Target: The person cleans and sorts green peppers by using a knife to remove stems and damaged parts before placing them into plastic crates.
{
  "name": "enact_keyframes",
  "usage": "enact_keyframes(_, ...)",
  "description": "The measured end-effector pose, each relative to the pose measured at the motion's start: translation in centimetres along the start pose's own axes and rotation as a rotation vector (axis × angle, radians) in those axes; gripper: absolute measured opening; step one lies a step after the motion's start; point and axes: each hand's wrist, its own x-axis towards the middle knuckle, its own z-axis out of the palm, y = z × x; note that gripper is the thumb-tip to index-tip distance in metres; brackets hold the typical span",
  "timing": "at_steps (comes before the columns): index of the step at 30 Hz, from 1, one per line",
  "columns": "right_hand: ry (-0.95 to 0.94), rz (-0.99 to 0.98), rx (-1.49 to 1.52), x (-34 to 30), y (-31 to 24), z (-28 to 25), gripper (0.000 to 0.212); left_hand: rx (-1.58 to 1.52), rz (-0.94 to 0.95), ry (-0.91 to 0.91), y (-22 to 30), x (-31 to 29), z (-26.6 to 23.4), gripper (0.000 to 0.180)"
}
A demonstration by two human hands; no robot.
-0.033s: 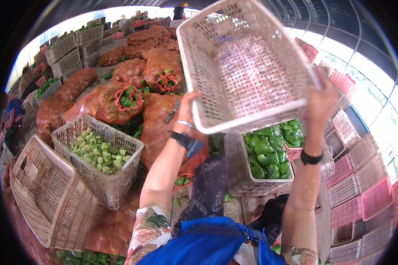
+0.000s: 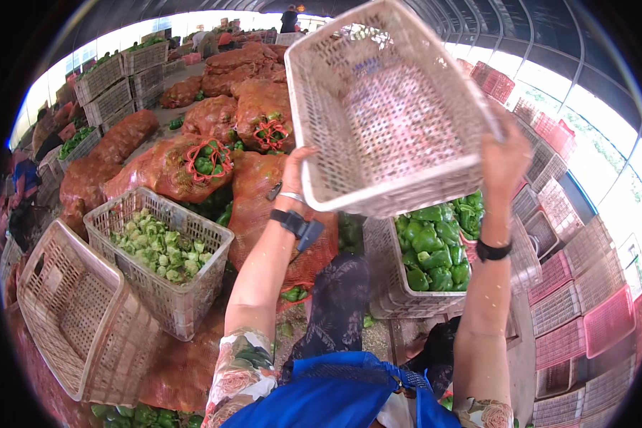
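Note:
I hold an empty pale plastic lattice crate [image 2: 392, 107] raised in front of me, tilted so that its open side faces me. My left hand [image 2: 296, 175] grips its lower left rim. My right hand [image 2: 505, 160] grips its right rim. Each wrist carries a black band. Below the raised crate stands another crate filled with whole green peppers [image 2: 435, 250].
A crate of pale green pepper pieces [image 2: 160, 246] stands at the left, with an empty tilted crate [image 2: 78, 314] beside it. Red mesh sacks of peppers [image 2: 192, 160] are piled behind. Stacked pink and white crates [image 2: 585, 285] line the right side. More stacked crates [image 2: 114, 89] stand far left.

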Motion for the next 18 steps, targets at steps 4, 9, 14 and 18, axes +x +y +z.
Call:
enact_keyframes(4, -0.169, 0.025, -0.186, -1.9, 1.4, 6.9, 0.033, 0.067, 0.014, 0.195, -0.4, 2.4, -3.7, 0.042)
enact_keyframes(9, -0.428, 0.007, -0.353, -8.6, 8.8, 13.8, 0.020, 0.182, -0.064, 0.414, -7.2, 5.7, -15.0, 0.031)
enact_keyframes(14, -0.700, -0.006, -0.010, -13.4, 8.1, 10.1, 0.037, 0.746, 0.117, 0.354, -1.7, 6.4, -23.4, 0.045)
enact_keyframes(18, -0.594, 0.096, 0.275, -15.6, 10.0, 4.0, 0.043, 0.875, 0.326, 0.455, 6.3, 4.3, -25.6, 0.035)
